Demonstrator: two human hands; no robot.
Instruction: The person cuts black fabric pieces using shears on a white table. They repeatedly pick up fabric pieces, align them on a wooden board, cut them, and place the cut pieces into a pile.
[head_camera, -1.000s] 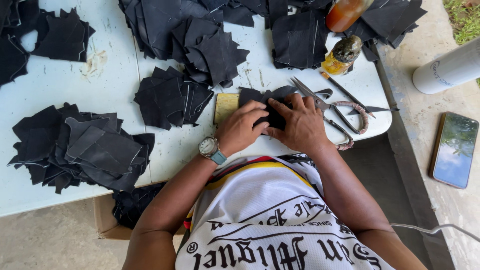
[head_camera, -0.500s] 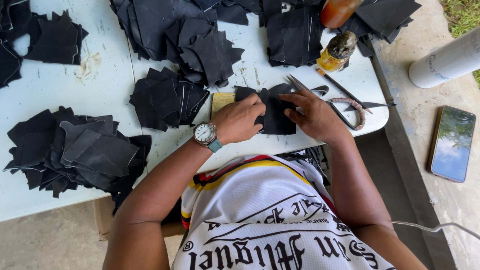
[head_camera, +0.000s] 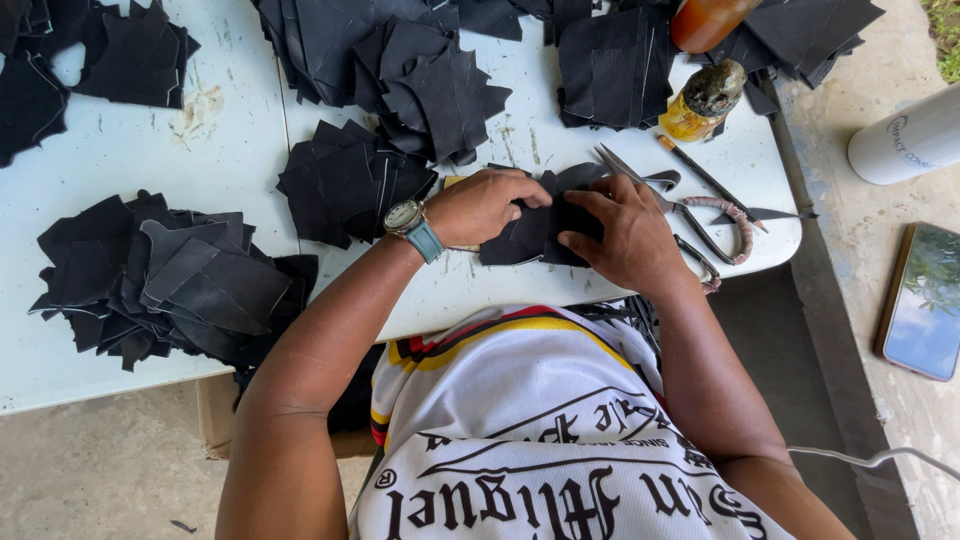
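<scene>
Left hand (head_camera: 485, 207): palm down, fingers curled, pressing the left part of the black piece (head_camera: 540, 228) flat onto the white table (head_camera: 150, 150).
Right hand (head_camera: 620, 235): fingers spread narrow over the right part of the same piece — thumb and fingertips pinching its folded edge.
Black piece: lies between both hands, near the table's front edge.
Scissors (head_camera: 690, 215): just right of the right hand, untouched.
Glue bottle (head_camera: 703, 100): beyond the scissors.
Stack of black cut pieces (head_camera: 345, 180): just beyond the left wrist — wristwatch (head_camera: 405, 217) on that wrist.
</scene>
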